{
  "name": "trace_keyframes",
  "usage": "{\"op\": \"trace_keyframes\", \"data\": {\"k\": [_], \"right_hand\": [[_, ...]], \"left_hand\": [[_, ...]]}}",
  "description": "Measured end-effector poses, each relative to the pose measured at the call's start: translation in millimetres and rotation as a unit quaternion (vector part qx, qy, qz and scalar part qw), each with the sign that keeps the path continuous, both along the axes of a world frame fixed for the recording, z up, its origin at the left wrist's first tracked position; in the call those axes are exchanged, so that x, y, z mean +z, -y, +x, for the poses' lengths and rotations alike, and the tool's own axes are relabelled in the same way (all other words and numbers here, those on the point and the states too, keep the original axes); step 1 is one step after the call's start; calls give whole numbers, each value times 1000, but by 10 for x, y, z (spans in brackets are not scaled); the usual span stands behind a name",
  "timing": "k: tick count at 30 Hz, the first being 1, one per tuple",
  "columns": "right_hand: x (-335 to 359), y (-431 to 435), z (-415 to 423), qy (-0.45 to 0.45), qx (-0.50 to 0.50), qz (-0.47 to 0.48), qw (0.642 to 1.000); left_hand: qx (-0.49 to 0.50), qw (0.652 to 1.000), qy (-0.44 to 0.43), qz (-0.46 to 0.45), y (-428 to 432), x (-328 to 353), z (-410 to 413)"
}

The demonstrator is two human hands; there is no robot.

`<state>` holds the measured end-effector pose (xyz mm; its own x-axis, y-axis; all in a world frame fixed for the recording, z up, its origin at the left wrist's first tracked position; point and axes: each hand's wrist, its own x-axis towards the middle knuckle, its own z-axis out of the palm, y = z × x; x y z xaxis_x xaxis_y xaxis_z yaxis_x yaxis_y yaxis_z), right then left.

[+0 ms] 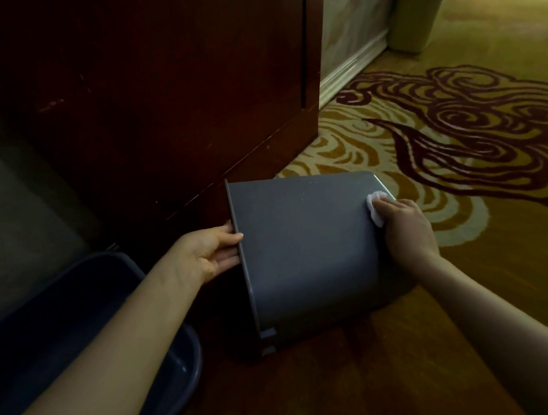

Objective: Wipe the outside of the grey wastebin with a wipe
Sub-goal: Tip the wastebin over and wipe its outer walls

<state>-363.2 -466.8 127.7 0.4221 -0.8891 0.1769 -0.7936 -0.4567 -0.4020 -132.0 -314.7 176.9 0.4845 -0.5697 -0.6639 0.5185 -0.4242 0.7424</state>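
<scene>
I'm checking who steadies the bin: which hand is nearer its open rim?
Left. The left hand grips the rim of the grey wastebin, while the right hand presses the wipe near its closed base end.

So here's what's visible of me: just my two arms and hands, nothing fancy. Both forearms are bare all the way to the edge of the shot, no sleeve showing on either one. My left hand [214, 252] has plain short nails from what shows, no polish as far as I can tell in this dim light. My right hand [406, 229] is bare too: no glove, no ring, no watch or band at the wrist.
</scene>
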Motion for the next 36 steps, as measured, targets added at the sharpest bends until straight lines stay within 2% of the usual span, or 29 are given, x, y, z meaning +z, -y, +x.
{"op": "trace_keyframes", "data": {"k": [3, 6, 9, 12, 15, 21, 24, 27, 30, 33, 36], "right_hand": [[53, -121, 333, 45, 28, -43, 998], [118, -292, 854, 55, 148, -64, 985], [109, -430, 1317, -3, 264, -64, 962], [70, -335, 1468, -35, 286, -28, 957], [55, -58, 1309, -28, 262, 7, 965], [9, 540, 668, -30, 120, 51, 991], [-21, 616, 424, -30, 54, 35, 997], [-46, 662, 233, 18, -20, 69, 997], [96, 643, 213, 2, -44, 71, 996], [285, 207, 503, 33, 67, -15, 997], [235, -490, 834, 36, 253, -29, 966]], "left_hand": [[-1, 1000, 1, -1, -20, -26, 0], [2, 1000, -1, -7, -25, -49, 8], [4, 1000, 4, -13, -1, -75, 11], [12, 1000, 5, -18, 3, -104, 17], [8, 1000, -5, -27, -13, -127, 26], [14, 1000, 0, -21, 1, -132, 36], [7, 1000, -3, -20, -11, -121, 42], [9, 1000, -4, -21, -18, -119, 49], [0, 1000, -3, -24, -13, -126, 42], [-12, 1000, -1, -25, -7, -145, 68], [-29, 999, -10, -25, -2, -157, 100]]}}
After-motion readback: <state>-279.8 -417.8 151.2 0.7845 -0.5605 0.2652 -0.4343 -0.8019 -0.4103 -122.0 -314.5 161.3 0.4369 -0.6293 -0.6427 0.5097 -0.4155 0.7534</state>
